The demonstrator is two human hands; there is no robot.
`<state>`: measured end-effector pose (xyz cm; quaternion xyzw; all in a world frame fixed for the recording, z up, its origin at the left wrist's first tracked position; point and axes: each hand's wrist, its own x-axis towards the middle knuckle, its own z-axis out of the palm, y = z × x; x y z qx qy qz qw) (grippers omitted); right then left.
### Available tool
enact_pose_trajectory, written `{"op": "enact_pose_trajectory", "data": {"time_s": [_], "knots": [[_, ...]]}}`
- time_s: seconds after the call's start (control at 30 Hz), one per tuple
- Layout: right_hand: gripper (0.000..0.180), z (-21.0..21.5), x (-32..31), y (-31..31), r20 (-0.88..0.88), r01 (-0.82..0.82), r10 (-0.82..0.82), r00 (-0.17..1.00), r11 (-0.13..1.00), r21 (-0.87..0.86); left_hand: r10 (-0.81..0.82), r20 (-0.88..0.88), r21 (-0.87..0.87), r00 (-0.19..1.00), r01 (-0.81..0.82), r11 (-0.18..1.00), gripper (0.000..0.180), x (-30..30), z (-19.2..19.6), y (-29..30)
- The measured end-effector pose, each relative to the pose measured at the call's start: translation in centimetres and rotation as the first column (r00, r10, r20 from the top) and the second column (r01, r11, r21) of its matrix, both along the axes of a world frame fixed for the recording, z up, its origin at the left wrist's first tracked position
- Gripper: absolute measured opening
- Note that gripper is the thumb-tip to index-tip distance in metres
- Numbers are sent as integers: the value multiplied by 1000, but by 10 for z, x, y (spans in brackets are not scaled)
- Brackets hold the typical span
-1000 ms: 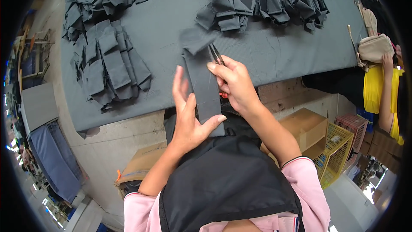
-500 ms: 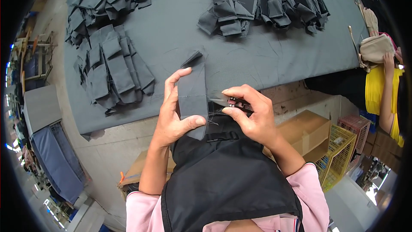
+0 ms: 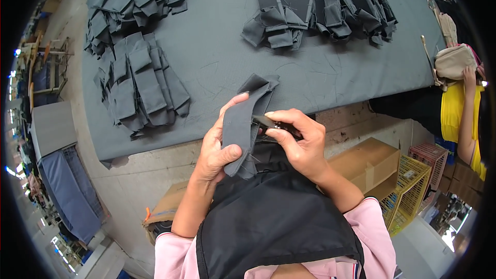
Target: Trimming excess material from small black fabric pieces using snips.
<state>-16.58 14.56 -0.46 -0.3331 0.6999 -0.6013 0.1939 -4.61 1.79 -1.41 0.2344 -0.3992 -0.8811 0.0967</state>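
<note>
Pinched in my left hand (image 3: 211,150) is a dark grey folded fabric piece (image 3: 237,128), thumb in front and fingers behind. It is held upright above the table's near edge, its right side bent open and its lower end showing loose threads. My right hand (image 3: 307,142) grips small black thread snips (image 3: 265,120) between thumb and fingers. Their blade tips reach the right edge of the fabric; whether they are cutting a thread cannot be seen. Most of the snips' handle is hidden by my fingers.
On the grey-covered table (image 3: 217,57) lie piles of similar strips: one at near left (image 3: 139,85), one at far left (image 3: 134,0), another at far right (image 3: 320,8). Below stand a cardboard box (image 3: 364,163) and a yellow crate (image 3: 408,186). Another person's arm (image 3: 466,119) shows at right.
My left hand has turned the fabric piece so that its right edge gapes. The snips have come up against that edge, having been slightly apart from it.
</note>
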Motion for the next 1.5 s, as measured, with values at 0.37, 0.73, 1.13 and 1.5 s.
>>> {"op": "enact_pose_trajectory", "data": {"time_s": [0.37,0.73,1.13,1.5], "knots": [[21,17,-11,7,-427,-50,103,899,990,134,-12,10,-368,1000,15,930,88,0,-3,-9],[19,13,-3,2,-197,11,-2,980,999,42,-9,-11,-145,1000,8,989,85,1,2,-9],[24,17,-12,-4,-261,-255,320,911,934,252,-76,9,-753,997,57,656,77,2,-1,-16],[20,11,-7,-2,-387,-105,165,907,980,171,-80,28,-832,996,68,550,77,1,0,-18]]}}
